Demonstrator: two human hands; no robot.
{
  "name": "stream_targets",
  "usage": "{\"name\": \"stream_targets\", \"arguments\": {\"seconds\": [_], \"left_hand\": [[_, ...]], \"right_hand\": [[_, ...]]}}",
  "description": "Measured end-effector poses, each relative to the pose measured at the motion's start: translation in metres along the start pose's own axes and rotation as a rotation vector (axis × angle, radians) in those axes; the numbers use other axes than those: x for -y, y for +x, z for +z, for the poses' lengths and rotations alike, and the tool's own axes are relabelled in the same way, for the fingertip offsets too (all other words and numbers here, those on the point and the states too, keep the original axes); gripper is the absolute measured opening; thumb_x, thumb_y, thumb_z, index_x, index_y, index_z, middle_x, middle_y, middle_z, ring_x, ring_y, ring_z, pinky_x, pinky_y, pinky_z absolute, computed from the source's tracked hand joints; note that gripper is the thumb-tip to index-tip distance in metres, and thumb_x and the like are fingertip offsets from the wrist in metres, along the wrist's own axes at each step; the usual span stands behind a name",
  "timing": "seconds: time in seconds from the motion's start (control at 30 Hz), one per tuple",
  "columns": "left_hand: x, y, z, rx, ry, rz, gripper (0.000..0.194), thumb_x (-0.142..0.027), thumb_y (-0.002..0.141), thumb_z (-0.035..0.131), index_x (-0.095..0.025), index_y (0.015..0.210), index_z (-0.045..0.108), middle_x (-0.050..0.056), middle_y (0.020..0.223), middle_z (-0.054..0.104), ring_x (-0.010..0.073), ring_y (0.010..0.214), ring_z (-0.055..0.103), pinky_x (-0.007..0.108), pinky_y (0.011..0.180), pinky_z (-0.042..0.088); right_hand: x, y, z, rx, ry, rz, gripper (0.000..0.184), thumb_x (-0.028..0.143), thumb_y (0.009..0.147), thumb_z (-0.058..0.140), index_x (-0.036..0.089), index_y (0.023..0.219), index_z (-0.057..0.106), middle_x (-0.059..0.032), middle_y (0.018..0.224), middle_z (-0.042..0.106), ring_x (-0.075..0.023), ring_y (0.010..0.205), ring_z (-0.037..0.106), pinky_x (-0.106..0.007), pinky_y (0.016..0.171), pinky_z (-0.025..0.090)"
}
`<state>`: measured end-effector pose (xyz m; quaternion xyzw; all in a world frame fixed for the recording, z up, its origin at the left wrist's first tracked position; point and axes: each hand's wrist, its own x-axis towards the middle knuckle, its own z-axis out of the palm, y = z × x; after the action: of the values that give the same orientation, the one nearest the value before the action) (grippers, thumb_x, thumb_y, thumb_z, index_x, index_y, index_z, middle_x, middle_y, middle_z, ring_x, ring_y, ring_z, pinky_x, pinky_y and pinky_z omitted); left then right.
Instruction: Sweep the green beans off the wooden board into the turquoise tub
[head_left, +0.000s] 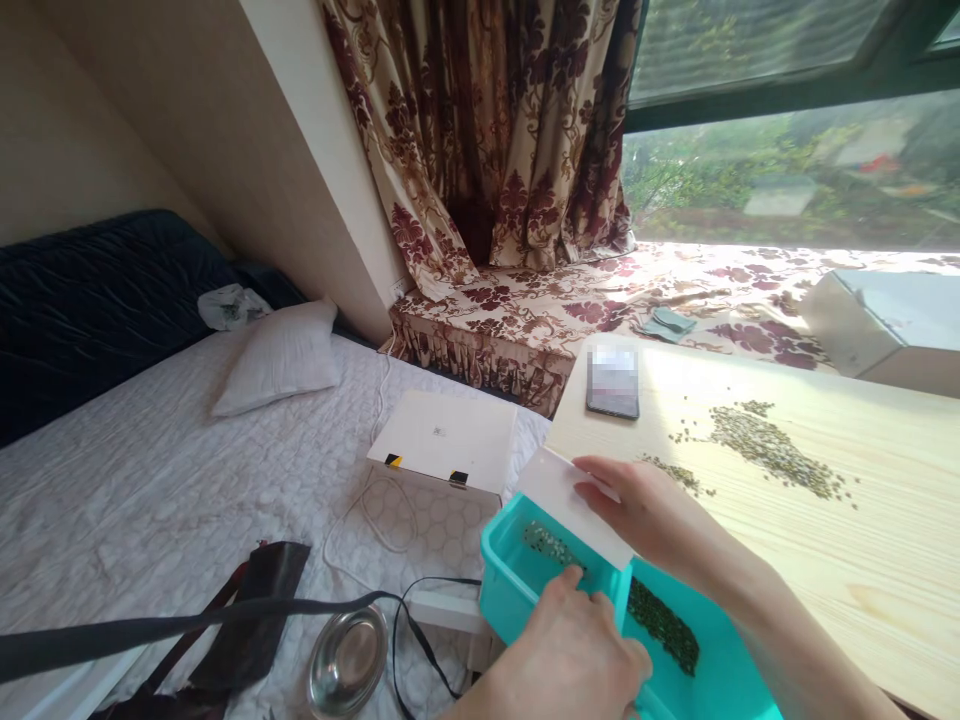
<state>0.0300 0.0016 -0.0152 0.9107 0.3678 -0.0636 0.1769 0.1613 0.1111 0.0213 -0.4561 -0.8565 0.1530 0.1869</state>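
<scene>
The wooden table [911, 450] bears a phone [613, 384] and scattered grains [772, 448].

Bed [135, 500] at left, pale and quilted, dark headboard [97, 300] behind. Whitish pillow [281, 365] near headboard, crumpled white bundle [231, 307] just behind it. White box [442, 440] on bed, black-and-yellow tabs [393, 461] along near edge. Dark flat pouch [251, 615] in foreground. Phone [613, 382] flat on bench [900, 560], screen blurred. Floral curtain [532, 120] left of window [772, 180], greenery [690, 180] outside. Folded grey-green cloth [667, 324] on floral-covered ledge [525, 310]. Pale angular box [851, 325] at far right.
</scene>
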Motion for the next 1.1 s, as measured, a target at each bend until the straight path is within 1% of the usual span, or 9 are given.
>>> {"name": "stream_targets", "arguments": {"seconds": [0.03, 0.2, 0.27, 0.33, 0.43, 0.63, 0.87, 0.97, 1.1], "left_hand": [[0.003, -0.005, -0.002, -0.012, -0.01, -0.023, 0.024, -0.04, 0.089, 0.08, -0.016, 0.093, 0.074, 0.009, 0.082, 0.072, 0.0251, 0.087, 0.068, 0.048, 0.103, 0.046], [0.012, -0.03, -0.011, -0.025, -0.102, -0.237, 0.028, -0.044, 0.082, 0.086, -0.019, 0.089, 0.075, 0.005, 0.083, 0.071, 0.0237, 0.086, 0.069, 0.044, 0.103, 0.047], [0.013, -0.036, -0.014, -0.008, -0.115, -0.303, 0.028, -0.044, 0.08, 0.087, -0.019, 0.088, 0.075, 0.006, 0.085, 0.071, 0.0243, 0.089, 0.069, 0.043, 0.105, 0.047], [0.013, -0.038, -0.016, 0.006, -0.124, -0.331, 0.027, -0.043, 0.081, 0.087, -0.02, 0.088, 0.075, 0.005, 0.086, 0.071, 0.0241, 0.09, 0.069, 0.043, 0.107, 0.046], [0.013, -0.036, -0.016, 0.014, -0.128, -0.335, 0.025, -0.041, 0.082, 0.086, -0.02, 0.089, 0.075, 0.004, 0.086, 0.07, 0.0232, 0.091, 0.068, 0.043, 0.108, 0.044], [0.014, -0.031, -0.015, 0.014, -0.127, -0.324, 0.027, -0.045, 0.083, 0.085, -0.021, 0.09, 0.075, 0.005, 0.086, 0.07, 0.0243, 0.091, 0.068, 0.045, 0.106, 0.046], [0.016, -0.031, -0.025, 0.038, -0.139, -0.31, 0.021, -0.037, 0.084, 0.085, -0.02, 0.089, 0.075, 0.005, 0.087, 0.071, 0.0244, 0.091, 0.069, 0.044, 0.104, 0.047], [0.017, -0.031, -0.027, 0.036, -0.142, -0.292, 0.019, -0.035, 0.084, 0.085, -0.02, 0.088, 0.074, 0.004, 0.086, 0.071, 0.0239, 0.09, 0.068, 0.044, 0.106, 0.045], [0.02, -0.03, -0.029, 0.04, -0.138, -0.26, 0.018, -0.036, 0.086, 0.084, -0.021, 0.087, 0.074, 0.003, 0.082, 0.069, 0.0235, 0.087, 0.067, 0.044, 0.104, 0.045]], "right_hand": [[-0.002, 0.0, -0.006, 0.018, 0.036, -0.009, 0.027, 0.029, 0.092, 0.051, 0.025, 0.097, 0.077, -0.0039, 0.08, 0.08, -0.0193, 0.067, 0.074, -0.025, 0.056, 0.049], [-0.041, 0.0, -0.04, -0.204, -0.025, 0.101, 0.028, 0.034, 0.09, 0.051, 0.025, 0.102, 0.074, -0.005, 0.084, 0.08, -0.0221, 0.065, 0.073, -0.029, 0.056, 0.05], [-0.055, 0.0, -0.046, -0.243, -0.06, 0.125, 0.028, 0.033, 0.089, 0.051, 0.026, 0.103, 0.074, -0.0055, 0.088, 0.08, -0.0242, 0.071, 0.075, -0.03, 0.058, 0.051], [-0.062, 0.001, -0.046, -0.228, -0.102, 0.144, 0.029, 0.032, 0.087, 0.051, 0.026, 0.104, 0.075, -0.0048, 0.085, 0.08, -0.0243, 0.069, 0.074, -0.031, 0.058, 0.051], [-0.061, 0.003, -0.044, -0.18, -0.127, 0.167, 0.031, 0.03, 0.086, 0.052, 0.027, 0.104, 0.077, -0.0032, 0.077, 0.079, -0.0224, 0.062, 0.071, -0.031, 0.058, 0.051], [-0.053, 0.013, -0.041, -0.111, -0.079, 0.158, 0.033, 0.031, 0.089, 0.051, 0.028, 0.106, 0.078, -0.0014, 0.08, 0.079, -0.0192, 0.065, 0.071, -0.029, 0.061, 0.051], [-0.051, 0.024, -0.034, -0.111, -0.157, 0.192, 0.032, 0.029, 0.088, 0.053, 0.03, 0.106, 0.079, -0.0019, 0.085, 0.08, -0.019, 0.069, 0.07, -0.028, 0.061, 0.049], [-0.046, 0.022, -0.034, -0.106, -0.151, 0.224, 0.033, 0.031, 0.089, 0.052, 0.031, 0.109, 0.079, -0.0029, 0.09, 0.08, -0.0198, 0.072, 0.071, -0.029, 0.063, 0.05], [-0.042, 0.02, -0.033, -0.083, -0.095, 0.262, 0.035, 0.031, 0.09, 0.05, 0.03, 0.111, 0.078, -0.0027, 0.087, 0.08, -0.0185, 0.067, 0.069, -0.028, 0.06, 0.049]]}}
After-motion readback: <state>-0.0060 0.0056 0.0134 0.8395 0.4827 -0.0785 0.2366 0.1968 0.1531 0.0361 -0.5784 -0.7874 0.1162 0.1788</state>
